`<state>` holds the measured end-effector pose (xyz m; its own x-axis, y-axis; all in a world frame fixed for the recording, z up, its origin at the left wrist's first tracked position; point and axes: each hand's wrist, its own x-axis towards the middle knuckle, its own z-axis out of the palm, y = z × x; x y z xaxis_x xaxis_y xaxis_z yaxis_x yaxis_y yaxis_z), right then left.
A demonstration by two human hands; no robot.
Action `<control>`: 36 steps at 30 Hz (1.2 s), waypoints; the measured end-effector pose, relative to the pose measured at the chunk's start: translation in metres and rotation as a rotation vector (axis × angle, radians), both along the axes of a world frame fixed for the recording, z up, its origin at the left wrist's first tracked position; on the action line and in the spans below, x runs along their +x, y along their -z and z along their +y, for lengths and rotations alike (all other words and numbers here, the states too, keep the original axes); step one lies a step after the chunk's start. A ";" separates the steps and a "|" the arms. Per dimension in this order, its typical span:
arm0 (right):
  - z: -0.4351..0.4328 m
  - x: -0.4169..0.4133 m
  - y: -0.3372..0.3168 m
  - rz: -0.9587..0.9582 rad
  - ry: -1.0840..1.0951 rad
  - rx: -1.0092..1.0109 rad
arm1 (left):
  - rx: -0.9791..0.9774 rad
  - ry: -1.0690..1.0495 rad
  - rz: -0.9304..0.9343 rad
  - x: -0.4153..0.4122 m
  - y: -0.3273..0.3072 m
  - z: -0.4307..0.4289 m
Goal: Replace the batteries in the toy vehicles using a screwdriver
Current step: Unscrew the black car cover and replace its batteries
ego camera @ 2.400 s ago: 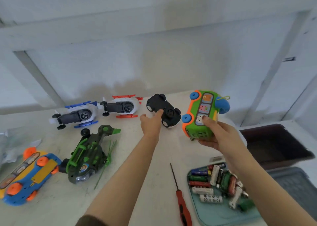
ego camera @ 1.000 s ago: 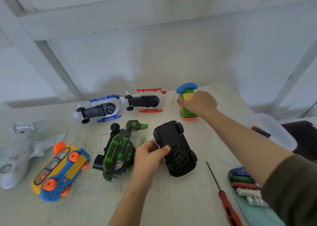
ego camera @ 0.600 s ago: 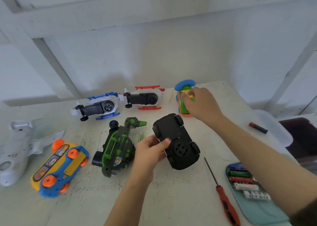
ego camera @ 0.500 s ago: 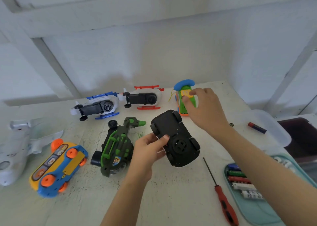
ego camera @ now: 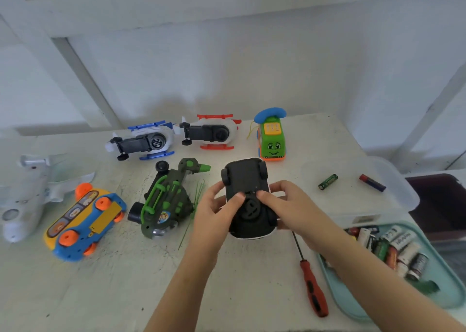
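Note:
A black toy car (ego camera: 245,178) lies upside down at the middle of the table, wheels up. My left hand (ego camera: 216,205) grips its left side, thumb on the underside. My right hand (ego camera: 285,203) grips its right side, thumb pressed near the round part of the underside. A red-handled screwdriver (ego camera: 312,289) lies on the table to the right of my arms, touched by neither hand. A teal tray (ego camera: 446,296) at the right holds several batteries (ego camera: 401,246). The green phone car (ego camera: 272,140) stands upright at the back.
Blue (ego camera: 143,140) and red (ego camera: 211,134) helicopters lie at the back. A green-black vehicle (ego camera: 166,198), an orange-blue bus (ego camera: 83,218) and a white plane (ego camera: 22,195) lie to the left. A clear lid (ego camera: 401,195) at the right carries two loose batteries (ego camera: 327,181). A dark bin (ego camera: 441,205) sits beyond.
My right hand let go of the green phone car at the back and came to the black car. Both hands now hold the car, which was pulled nearer.

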<state>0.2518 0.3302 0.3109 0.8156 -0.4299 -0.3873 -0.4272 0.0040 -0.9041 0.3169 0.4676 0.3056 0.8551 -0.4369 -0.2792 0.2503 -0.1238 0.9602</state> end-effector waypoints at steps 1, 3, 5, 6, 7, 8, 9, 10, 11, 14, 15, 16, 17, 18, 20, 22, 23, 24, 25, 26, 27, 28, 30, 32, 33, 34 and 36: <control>0.004 -0.002 0.004 0.007 0.033 0.031 | -0.010 0.013 -0.019 -0.006 0.003 0.001; 0.013 -0.005 0.010 0.015 0.082 0.068 | -0.001 0.065 -0.096 -0.019 0.010 0.003; 0.015 -0.007 0.015 0.016 0.108 0.046 | -0.009 0.110 -0.196 -0.028 0.017 0.003; 0.014 -0.008 0.018 0.024 0.107 0.009 | -0.029 0.140 -0.240 -0.033 0.019 0.002; 0.012 -0.009 0.018 0.031 0.095 -0.033 | -0.045 0.170 -0.290 -0.036 0.019 0.001; 0.010 -0.009 0.018 0.036 0.070 -0.073 | -0.058 0.187 -0.338 -0.039 0.020 0.000; 0.008 -0.010 0.017 0.040 0.032 -0.119 | -0.070 0.183 -0.375 -0.041 0.022 -0.001; 0.005 -0.010 0.015 0.044 -0.018 -0.180 | -0.077 0.169 -0.402 -0.043 0.025 -0.003; 0.003 -0.011 0.014 0.048 -0.079 -0.254 | -0.083 0.154 -0.420 -0.044 0.028 -0.003; 0.000 -0.015 0.009 0.034 -0.225 -0.497 | -0.017 0.087 -0.456 -0.049 0.042 -0.003; 0.000 -0.018 0.006 0.031 -0.250 -0.586 | 0.030 0.067 -0.468 -0.052 0.048 -0.002; -0.001 -0.022 0.002 0.044 -0.277 -0.678 | 0.079 0.053 -0.488 -0.054 0.053 0.000; 0.000 -0.028 -0.003 0.075 -0.316 -0.767 | 0.123 0.039 -0.508 -0.057 0.057 0.001; 0.000 -0.035 -0.007 0.128 -0.370 -0.848 | 0.149 0.022 -0.525 -0.060 0.060 0.003; 0.002 -0.050 -0.013 0.265 -0.504 -0.964 | 0.177 -0.011 -0.557 -0.064 0.062 0.005; 0.003 -0.063 -0.012 0.372 -0.610 -1.013 | 0.212 -0.026 -0.598 -0.067 0.062 0.007; 0.003 -0.067 -0.011 0.403 -0.634 -1.010 | 0.229 -0.023 -0.614 -0.068 0.062 0.008; 0.002 -0.069 -0.010 0.420 -0.648 -0.995 | 0.240 -0.018 -0.620 -0.069 0.062 0.008; 0.000 -0.071 -0.010 0.432 -0.664 -0.981 | 0.247 -0.015 -0.615 -0.069 0.062 0.009; -0.001 -0.072 -0.009 0.436 -0.686 -0.975 | 0.251 -0.016 -0.608 -0.070 0.062 0.009; -0.002 -0.072 -0.009 0.439 -0.710 -0.978 | 0.255 -0.018 -0.600 -0.071 0.063 0.010; -0.002 -0.073 -0.008 0.443 -0.730 -0.980 | 0.257 -0.018 -0.594 -0.072 0.063 0.010; -0.002 -0.075 -0.007 0.436 -0.735 -0.974 | 0.251 -0.025 -0.575 -0.074 0.063 0.011; -0.004 -0.077 -0.007 0.377 -0.681 -0.969 | 0.240 -0.034 -0.563 -0.077 0.064 0.012; -0.006 -0.078 -0.008 0.326 -0.633 -0.974 | 0.236 -0.037 -0.561 -0.078 0.065 0.012; -0.008 -0.079 -0.011 0.264 -0.580 -0.986 | 0.236 -0.043 -0.563 -0.079 0.066 0.012; -0.015 -0.078 -0.017 0.133 -0.499 -0.988 | 0.245 -0.056 -0.573 -0.079 0.066 0.011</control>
<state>0.1739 0.3147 0.3283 0.9602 -0.2334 -0.1533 -0.2743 -0.8908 -0.3623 0.2379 0.4787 0.2394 0.9184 -0.3687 0.1438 -0.2833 -0.3589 0.8893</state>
